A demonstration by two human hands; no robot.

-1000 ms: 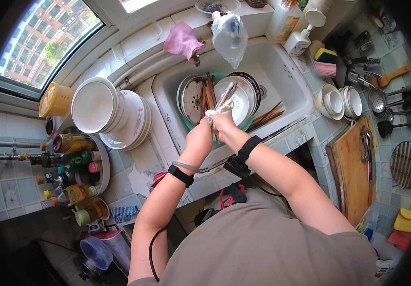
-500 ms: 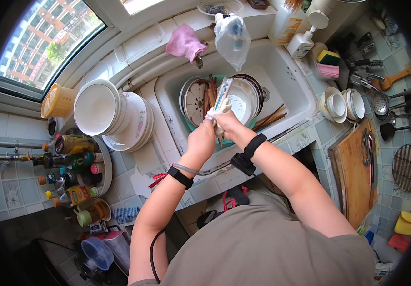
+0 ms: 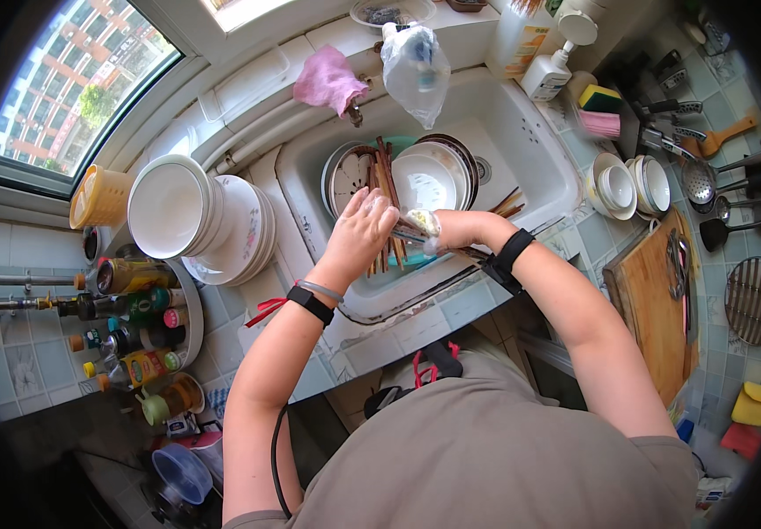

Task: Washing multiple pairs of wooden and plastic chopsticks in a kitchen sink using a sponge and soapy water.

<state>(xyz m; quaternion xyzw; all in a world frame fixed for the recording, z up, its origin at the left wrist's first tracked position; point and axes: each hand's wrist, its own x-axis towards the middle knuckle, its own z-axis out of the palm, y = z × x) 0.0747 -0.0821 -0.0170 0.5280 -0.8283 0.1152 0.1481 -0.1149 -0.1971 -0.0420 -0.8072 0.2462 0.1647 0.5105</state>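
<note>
Over the sink's front edge, my right hand [image 3: 458, 227] is closed around a bundle of chopsticks [image 3: 409, 234], held roughly level. A pale, wet-looking cloth or scrubber [image 3: 422, 220] is bunched at its fingers; its exact kind is unclear. Close to the left ends of the bundle is my left hand [image 3: 363, 231], suds on its fingers, which are stretched out and hold nothing I can see. Beyond both hands, a green basin [image 3: 414, 261] sits in the white sink [image 3: 535, 145]. It contains a white bowl [image 3: 426, 181], more chopsticks [image 3: 387, 176] and a slotted, pale round piece [image 3: 348, 179].
Stacked bowls [image 3: 169, 207] and plates [image 3: 244, 225] stand left of the sink. A clear plastic bag [image 3: 417, 75] and a pink cloth [image 3: 329, 79] hang at the back. Small bowls [image 3: 616, 187] and a wooden cutting board [image 3: 649, 309] lie to the right.
The chopstick bundle has swung from upright to nearly level, lower and nearer the sink's front edge. My left hand has let go, moved left and up, and opened its fingers.
</note>
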